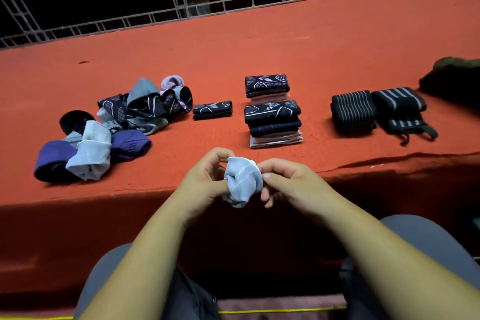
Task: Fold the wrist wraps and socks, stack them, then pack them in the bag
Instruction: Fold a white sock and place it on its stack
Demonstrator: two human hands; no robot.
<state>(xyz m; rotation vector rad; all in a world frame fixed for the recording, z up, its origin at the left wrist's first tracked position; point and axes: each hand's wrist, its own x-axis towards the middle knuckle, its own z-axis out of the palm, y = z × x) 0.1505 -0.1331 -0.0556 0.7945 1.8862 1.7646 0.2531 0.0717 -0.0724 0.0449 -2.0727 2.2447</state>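
**Both hands hold one pale sock at the near edge of the worktop**

The left hand has its fingers curled, and the thumb and fingertips pinch the left side of a pale blue sock. The sock is bunched into a small ball between the two hands and is held in the air, just in front of the near edge of the red worktop. The right hand is curled in the same way; its thumb and first fingers grip the right side of the sock, and the other fingers are bent under it.

On the worktop, far left, lies a loose pile of unfolded socks in blue, purple, grey and patterned black. Just beside it on the right lies one folded sock, black with a pale pattern. Near the middle, beyond the hands, stand two stacks of folded socks: the rear stack is low, and the front stack is higher and close behind the held sock. Further right lie the striped black wraps: the left wraps folded in a neat block, and the right wraps touching them, with loops pointing to the near side. At the right edge of the view lies a dark bag, partly cut off.
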